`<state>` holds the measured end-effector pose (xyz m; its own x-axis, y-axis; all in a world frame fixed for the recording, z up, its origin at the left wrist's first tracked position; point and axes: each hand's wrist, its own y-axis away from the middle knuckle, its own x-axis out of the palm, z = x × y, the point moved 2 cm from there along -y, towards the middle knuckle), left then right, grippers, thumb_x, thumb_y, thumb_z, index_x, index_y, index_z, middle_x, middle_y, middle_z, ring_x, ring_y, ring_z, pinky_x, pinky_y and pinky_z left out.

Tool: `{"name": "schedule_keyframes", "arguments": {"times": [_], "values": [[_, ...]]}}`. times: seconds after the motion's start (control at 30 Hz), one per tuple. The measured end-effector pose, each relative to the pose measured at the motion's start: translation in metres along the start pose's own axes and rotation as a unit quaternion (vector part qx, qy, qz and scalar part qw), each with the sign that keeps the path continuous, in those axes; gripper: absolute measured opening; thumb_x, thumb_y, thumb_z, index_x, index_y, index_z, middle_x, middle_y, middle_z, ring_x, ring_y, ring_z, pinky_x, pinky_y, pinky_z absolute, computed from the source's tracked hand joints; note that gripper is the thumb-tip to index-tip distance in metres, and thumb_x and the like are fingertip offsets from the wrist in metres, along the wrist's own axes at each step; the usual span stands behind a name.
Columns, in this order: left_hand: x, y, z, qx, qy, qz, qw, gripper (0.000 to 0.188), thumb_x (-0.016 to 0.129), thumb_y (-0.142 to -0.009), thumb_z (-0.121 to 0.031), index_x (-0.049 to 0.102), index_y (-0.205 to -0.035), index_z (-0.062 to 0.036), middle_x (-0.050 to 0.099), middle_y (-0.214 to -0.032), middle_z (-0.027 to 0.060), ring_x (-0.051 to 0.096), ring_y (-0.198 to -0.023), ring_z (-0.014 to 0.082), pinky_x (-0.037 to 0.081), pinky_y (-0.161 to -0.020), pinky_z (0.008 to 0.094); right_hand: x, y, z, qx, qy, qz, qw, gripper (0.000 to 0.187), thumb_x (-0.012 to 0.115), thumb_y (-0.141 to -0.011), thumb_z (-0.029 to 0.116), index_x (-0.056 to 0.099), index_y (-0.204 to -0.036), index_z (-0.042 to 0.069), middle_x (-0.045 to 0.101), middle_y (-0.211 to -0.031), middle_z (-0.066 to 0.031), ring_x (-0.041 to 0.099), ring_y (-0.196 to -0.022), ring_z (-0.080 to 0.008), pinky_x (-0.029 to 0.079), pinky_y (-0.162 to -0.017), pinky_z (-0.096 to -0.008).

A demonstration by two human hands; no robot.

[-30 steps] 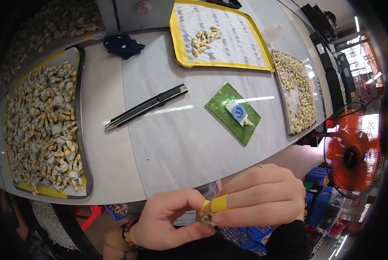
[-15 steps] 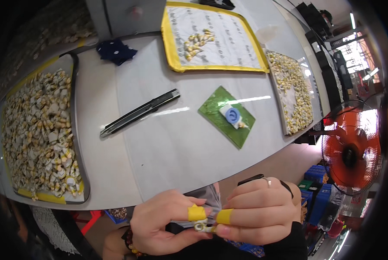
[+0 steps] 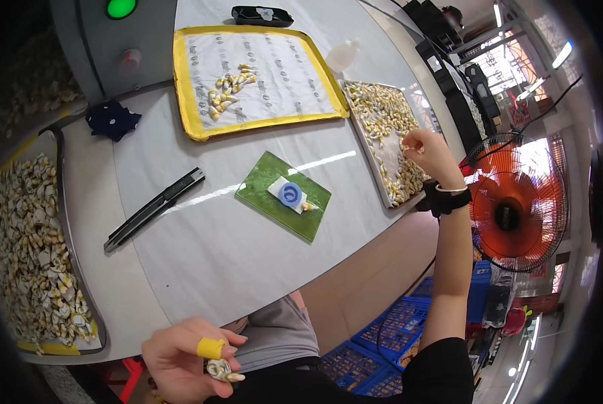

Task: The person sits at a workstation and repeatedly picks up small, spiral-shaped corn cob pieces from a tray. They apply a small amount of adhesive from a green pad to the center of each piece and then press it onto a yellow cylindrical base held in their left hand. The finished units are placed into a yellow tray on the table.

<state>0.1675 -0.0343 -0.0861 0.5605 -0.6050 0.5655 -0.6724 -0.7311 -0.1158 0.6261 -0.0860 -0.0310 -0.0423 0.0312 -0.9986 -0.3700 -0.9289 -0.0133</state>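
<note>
My left hand (image 3: 188, 358) stays low at the near table edge, a yellow finger cot on one finger, pinching a small pale part (image 3: 222, 371). My right hand (image 3: 426, 151) reaches out over the right tray (image 3: 372, 135) of small yellow-white parts, fingers pinched at the pieces; whether it holds one I cannot tell. A black band sits on that wrist. A green mat (image 3: 282, 195) with a white-and-blue glue bottle (image 3: 289, 194) lies mid-table.
A black utility knife (image 3: 154, 209) lies left of the mat. A yellow-rimmed tray (image 3: 251, 84) with a few parts sits farther back. A grey tray (image 3: 32, 256) full of parts is at left. An orange fan (image 3: 513, 205) and blue crates (image 3: 389, 337) stand to the right below.
My two hands were together at the near edge working one small part. My right hand has left and reached to the right tray; the left keeps the part.
</note>
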Motion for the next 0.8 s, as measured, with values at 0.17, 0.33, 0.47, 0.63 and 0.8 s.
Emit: {"name": "schedule_keyframes", "arguments": {"times": [0.17, 0.33, 0.47, 0.63, 0.8], "values": [[-0.009, 0.006, -0.001, -0.027, -0.022, -0.01, 0.999, 0.041, 0.077, -0.077, -0.027, 0.059, -0.099, 0.0029, 0.06, -0.079, 0.0091, 0.057, -0.073, 0.018, 0.051, -0.08, 0.0427, 0.019, 0.005, 0.003, 0.021, -0.065, 0.004, 0.998, 0.012, 0.067, -0.073, 0.006, 0.065, -0.083, -0.002, 0.064, -0.072, -0.0135, 0.062, -0.067, -0.0233, 0.048, -0.063, -0.0318], [-0.008, 0.006, -0.004, -0.042, -0.006, -0.032, 0.999, 0.041, 0.077, -0.076, -0.026, 0.059, -0.099, 0.002, 0.06, -0.08, 0.0087, 0.056, -0.073, 0.0173, 0.051, -0.08, 0.0427, 0.022, 0.013, 0.011, 0.022, -0.039, -0.005, 0.999, 0.013, 0.067, -0.074, 0.004, 0.066, -0.086, -0.001, 0.064, -0.071, -0.0135, 0.061, -0.064, -0.0231, 0.048, -0.062, -0.0319], [-0.008, 0.005, -0.003, -0.032, 0.021, -0.015, 0.999, 0.038, 0.077, -0.076, -0.02, 0.059, -0.101, 0.0027, 0.063, -0.084, 0.0108, 0.059, -0.075, 0.0172, 0.051, -0.08, 0.0397, 0.02, 0.008, 0.009, 0.018, -0.04, 0.014, 0.999, 0.019, 0.066, -0.074, 0.002, 0.065, -0.093, 0.0, 0.063, -0.072, -0.0131, 0.059, -0.064, -0.0225, 0.048, -0.062, -0.0314], [-0.02, 0.017, 0.01, -0.046, 0.061, -0.039, 0.996, 0.034, 0.084, -0.065, -0.007, 0.064, -0.09, 0.0055, 0.067, -0.084, 0.0153, 0.067, -0.076, 0.0232, 0.054, -0.081, 0.0435, 0.018, 0.005, 0.027, -0.021, -0.109, -0.079, 0.991, 0.021, 0.062, -0.077, -0.003, 0.066, -0.097, 0.002, 0.062, -0.08, -0.0103, 0.058, -0.069, -0.0159, 0.047, -0.063, -0.0261], [-0.005, 0.008, 0.0, -0.059, 0.017, -0.084, 0.995, 0.045, 0.082, -0.068, -0.034, 0.06, -0.087, 0.0009, 0.063, -0.068, 0.0095, 0.062, -0.066, 0.0164, 0.056, -0.069, 0.0374, 0.004, 0.022, 0.094, -0.098, -0.289, -0.107, 0.946, 0.017, 0.068, -0.076, -0.005, 0.067, -0.093, -0.002, 0.065, -0.078, -0.007, 0.062, -0.069, -0.0111, 0.049, -0.063, -0.0219]]}}
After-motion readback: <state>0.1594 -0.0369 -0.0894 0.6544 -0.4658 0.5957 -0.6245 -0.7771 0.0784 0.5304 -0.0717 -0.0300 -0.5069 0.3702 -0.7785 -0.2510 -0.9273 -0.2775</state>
